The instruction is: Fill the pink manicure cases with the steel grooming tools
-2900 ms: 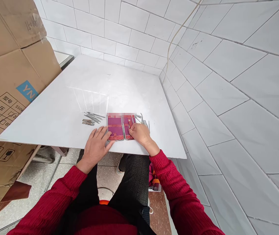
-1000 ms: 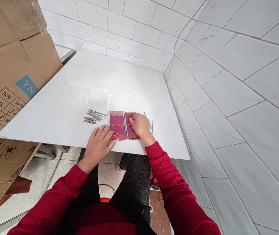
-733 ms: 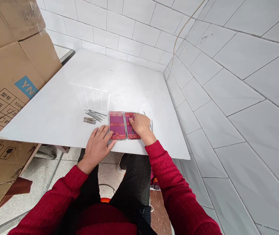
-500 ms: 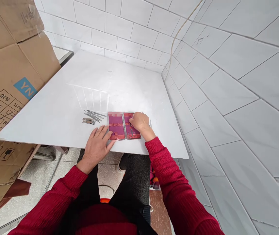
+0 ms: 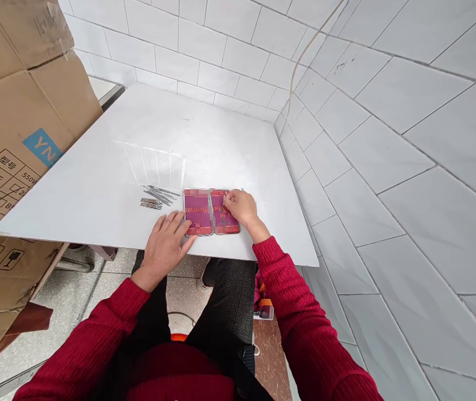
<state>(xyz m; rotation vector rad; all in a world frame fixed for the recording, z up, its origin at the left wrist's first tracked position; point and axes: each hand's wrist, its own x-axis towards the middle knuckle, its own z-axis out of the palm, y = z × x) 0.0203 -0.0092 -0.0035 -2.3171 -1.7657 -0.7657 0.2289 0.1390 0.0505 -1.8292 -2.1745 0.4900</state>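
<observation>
An opened manicure case (image 5: 198, 221) with a purple lining and red trim lies near the front edge of the white table. My left hand (image 5: 166, 240) rests with fingers spread, its fingertips at the case's lower left edge. Over the case's right half, my right hand (image 5: 243, 207) pinches near the upper strap; what it grips is too small to make out. Partly under those fingers sits what looks like small scissors (image 5: 223, 219). To the left, several thin metal manicure tools (image 5: 161, 194) lie in a loose pile beside nail clippers (image 5: 151, 204).
The white tabletop (image 5: 221, 139) meets tiled walls at the back and right. A large cardboard box (image 5: 20, 139) stands along the left side. A cable (image 5: 294, 78) hangs down the wall corner.
My right hand has shifted slightly up and right over the case's right half, uncovering more of it. My left hand stays at the case's lower left edge.
</observation>
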